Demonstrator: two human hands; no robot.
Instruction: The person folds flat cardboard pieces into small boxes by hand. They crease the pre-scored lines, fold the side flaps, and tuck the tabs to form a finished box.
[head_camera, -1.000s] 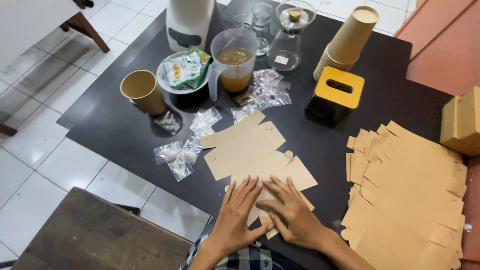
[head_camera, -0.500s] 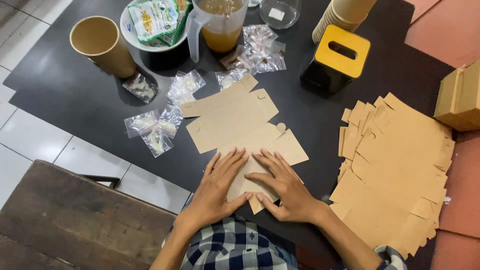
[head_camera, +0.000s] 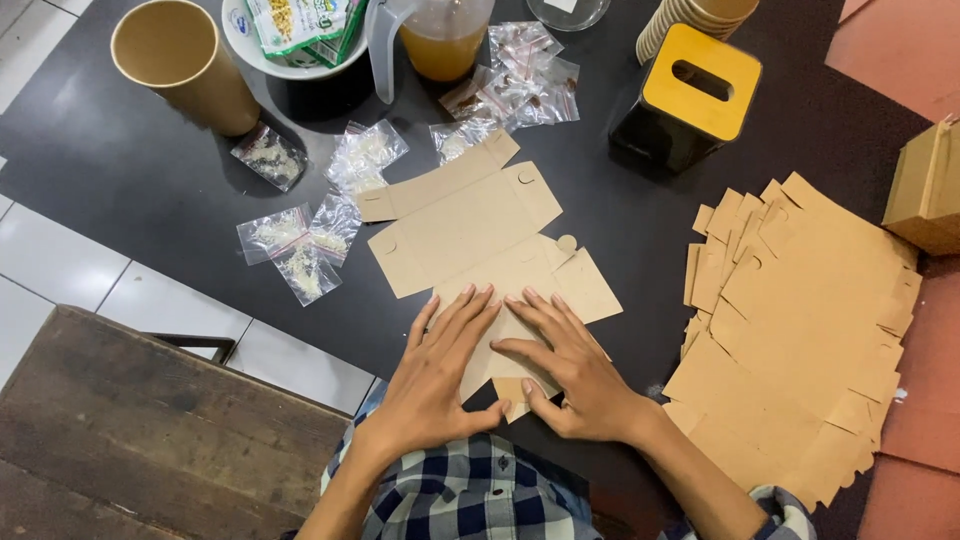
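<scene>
A flat brown cardboard box blank (head_camera: 470, 225) lies unfolded on the black table (head_camera: 130, 170). My left hand (head_camera: 435, 375) and my right hand (head_camera: 565, 365) both press flat on its near end, fingers spread and pointing away from me, thumbs almost meeting over a small flap at the table's front edge. Neither hand grips anything. My checked shirt shows below the hands.
A stack of brown box blanks (head_camera: 800, 330) lies at the right. Several small clear bags (head_camera: 300, 250) lie left of the blank. Behind stand a paper cup (head_camera: 185, 65), a white bowl with packets (head_camera: 300, 35), a jug of amber liquid (head_camera: 440, 35), a black-and-yellow tissue box (head_camera: 685, 105). Wooden bench (head_camera: 130, 430) at lower left.
The view has drawn closer and tilted down over the table. Both hands have stayed pressed on the near end of the blank, shifting only slightly.
</scene>
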